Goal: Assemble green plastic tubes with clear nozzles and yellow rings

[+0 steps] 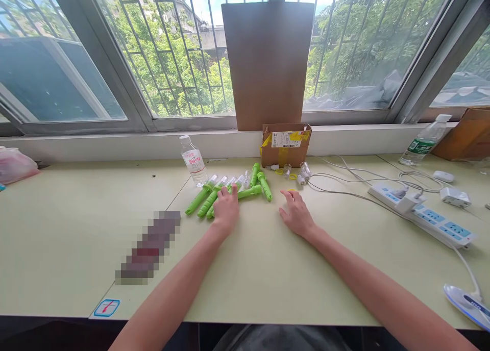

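Note:
My left hand [226, 208] lies over a row of green ridged plastic sticks with clear ends [209, 202], its fingers apart and touching the nearest one. Part of that stick is hidden beneath the hand. Just to the right, more green sticks without clear ends [265, 186] lie loosely at different angles. My right hand [296, 214] hovers close to or rests on the table, fingers spread, holding nothing. Beyond its fingertips are small clear plastic cups [305, 170] and yellow rings [293, 177].
A water bottle [194, 161] stands behind the sticks, and a small cardboard box [286, 146] is against the wall. On the right lie a power strip [424, 214] with cables and another bottle [424, 141]. A pixelated patch [149, 249] covers something at left.

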A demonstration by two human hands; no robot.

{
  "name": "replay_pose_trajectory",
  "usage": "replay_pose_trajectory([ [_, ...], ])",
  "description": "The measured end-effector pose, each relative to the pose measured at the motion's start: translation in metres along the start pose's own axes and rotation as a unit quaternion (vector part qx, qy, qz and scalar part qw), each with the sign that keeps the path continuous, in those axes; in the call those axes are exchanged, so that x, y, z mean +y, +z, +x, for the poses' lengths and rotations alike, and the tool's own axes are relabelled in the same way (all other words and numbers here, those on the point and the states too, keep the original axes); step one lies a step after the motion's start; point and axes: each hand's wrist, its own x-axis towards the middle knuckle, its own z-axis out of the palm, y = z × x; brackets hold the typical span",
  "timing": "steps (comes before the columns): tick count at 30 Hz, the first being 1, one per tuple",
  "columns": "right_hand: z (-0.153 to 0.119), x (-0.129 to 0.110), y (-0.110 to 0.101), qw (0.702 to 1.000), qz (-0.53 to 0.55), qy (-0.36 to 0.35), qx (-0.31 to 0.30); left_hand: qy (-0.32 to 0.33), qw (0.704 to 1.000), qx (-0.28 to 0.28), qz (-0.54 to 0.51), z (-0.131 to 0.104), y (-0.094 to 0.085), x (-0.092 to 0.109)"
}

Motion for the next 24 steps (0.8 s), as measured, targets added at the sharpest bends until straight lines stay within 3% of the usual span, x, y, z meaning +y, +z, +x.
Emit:
replay_pose_trajectory([
  [24,-0.0006,-0.0019,-0.0018,1.0,-0.003,-0.006,-0.023,0.016,0.999,0.035,0.023,0.0013,0.0008,-0.0035],
])
